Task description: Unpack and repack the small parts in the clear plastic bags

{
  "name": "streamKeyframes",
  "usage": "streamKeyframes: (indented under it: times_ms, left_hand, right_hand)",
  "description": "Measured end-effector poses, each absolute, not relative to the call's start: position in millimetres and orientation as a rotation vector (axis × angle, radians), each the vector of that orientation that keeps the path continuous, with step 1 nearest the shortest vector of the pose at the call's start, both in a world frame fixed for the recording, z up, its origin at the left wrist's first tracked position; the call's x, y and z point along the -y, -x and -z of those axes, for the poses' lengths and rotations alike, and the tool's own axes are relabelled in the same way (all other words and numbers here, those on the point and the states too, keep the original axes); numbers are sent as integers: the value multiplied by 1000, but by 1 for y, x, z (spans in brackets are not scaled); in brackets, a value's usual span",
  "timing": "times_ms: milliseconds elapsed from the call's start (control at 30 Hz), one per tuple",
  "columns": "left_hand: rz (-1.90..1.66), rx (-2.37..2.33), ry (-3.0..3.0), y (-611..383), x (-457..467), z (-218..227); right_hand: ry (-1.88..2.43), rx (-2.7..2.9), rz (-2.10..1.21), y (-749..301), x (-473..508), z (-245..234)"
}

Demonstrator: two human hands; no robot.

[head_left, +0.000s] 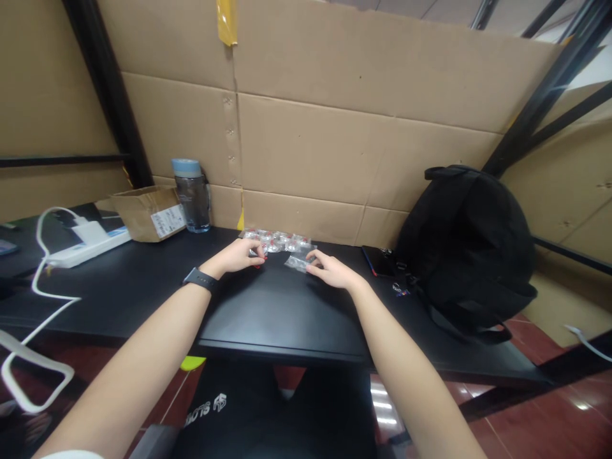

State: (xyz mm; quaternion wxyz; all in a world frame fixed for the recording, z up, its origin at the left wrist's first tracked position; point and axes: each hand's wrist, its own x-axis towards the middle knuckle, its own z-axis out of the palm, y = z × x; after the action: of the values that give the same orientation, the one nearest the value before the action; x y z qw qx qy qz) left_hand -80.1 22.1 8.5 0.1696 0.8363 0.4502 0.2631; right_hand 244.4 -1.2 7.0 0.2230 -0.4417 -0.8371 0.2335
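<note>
My left hand (238, 256), with a dark watch (199, 278) on its wrist, is closed in a pinch above the black table. A small red thing (259, 260) shows at its fingertips, too small to name. My right hand (332, 269) has its thumb and fingers closed on the edge of a small clear plastic bag (297, 262), which lies low over the tabletop. Just behind both hands, several clear plastic packets (282, 241) with red bits inside lie in a row by the cardboard wall. My left hand partly hides the nearest ones.
On the left stand a cardboard box (148, 213), a blue-lidded bottle (192, 197) and a white power strip (90, 247) with a cable. A black backpack (468, 242) sits at the right, beside a dark flat device (378, 260) and a keyring (400, 290). Cardboard (306, 146) closes off the back.
</note>
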Motion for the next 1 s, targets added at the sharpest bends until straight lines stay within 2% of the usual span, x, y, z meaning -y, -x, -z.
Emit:
streamKeyframes:
  times_ms: [300, 533, 767, 1000]
  left_hand:
    - [-797, -1259, -2400, 78, -22, -8]
    - [-814, -1226, -2415, 74, -23, -6]
    - [-917, -1151, -2394, 74, -27, -2]
    - [-966, -1149, -2394, 74, -27, -4]
  right_hand:
    - [1243, 2532, -291, -223, 1, 7]
    - [1192, 2459, -289, -240, -2, -2]
    - [1379, 2434, -480, -280, -15, -2]
    - [1554, 2370, -480, -283, -17, -2]
